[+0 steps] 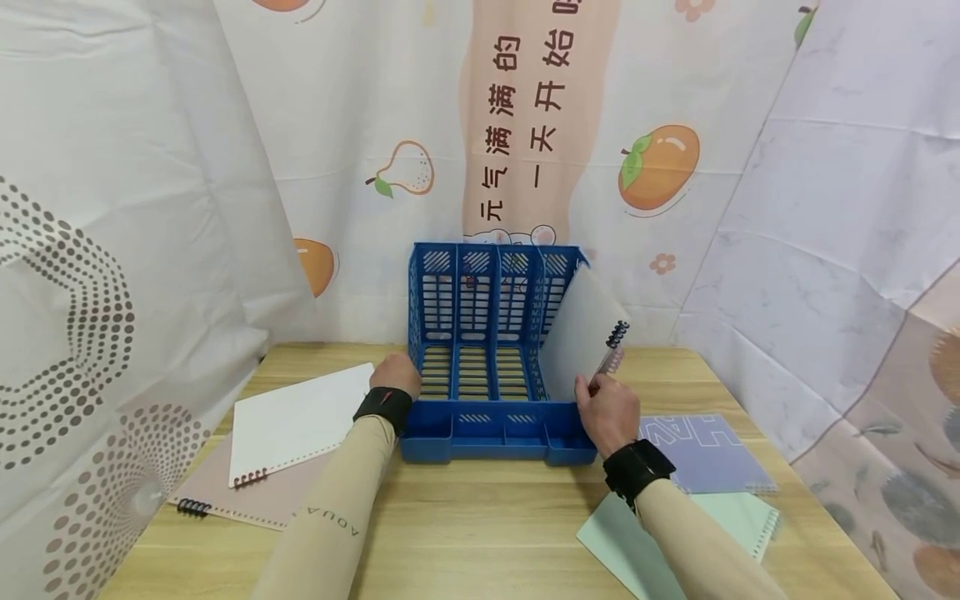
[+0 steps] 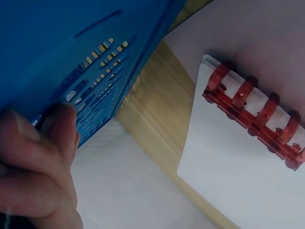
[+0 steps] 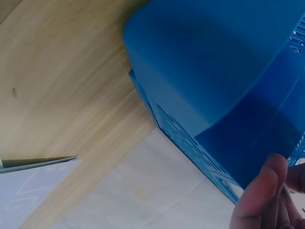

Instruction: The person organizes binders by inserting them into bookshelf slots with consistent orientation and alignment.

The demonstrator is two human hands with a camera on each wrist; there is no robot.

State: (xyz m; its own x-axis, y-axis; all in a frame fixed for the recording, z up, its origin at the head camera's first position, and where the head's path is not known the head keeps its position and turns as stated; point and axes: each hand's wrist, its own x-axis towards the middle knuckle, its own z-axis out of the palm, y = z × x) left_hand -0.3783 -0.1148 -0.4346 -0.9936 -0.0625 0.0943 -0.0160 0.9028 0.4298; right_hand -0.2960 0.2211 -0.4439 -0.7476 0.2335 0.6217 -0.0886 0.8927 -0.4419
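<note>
A blue desktop file rack (image 1: 478, 447) with upright dividers and a low front tray stands on the table. At its left side wall, my left hand (image 1: 396, 375) grips the edge with curled fingers, close up in the left wrist view (image 2: 40, 167). My right hand (image 1: 611, 414) pinches the lower front edge of a white spiral notebook (image 1: 579, 333) with black rings. This notebook leans to the right in the rightmost compartment. Pinkish rings (image 1: 613, 361) show just below the black ones. In the right wrist view, the thumb (image 3: 262, 188) lies beside the blue wall.
Left of the rack, a white notebook (image 1: 300, 421) with red rings overlaps a pink notebook (image 1: 213, 483) with black rings. On the right lie a purple notebook (image 1: 708, 454) and a pale green one (image 1: 618, 542), partly under my forearm. Printed curtains (image 1: 360, 75) hang behind the table.
</note>
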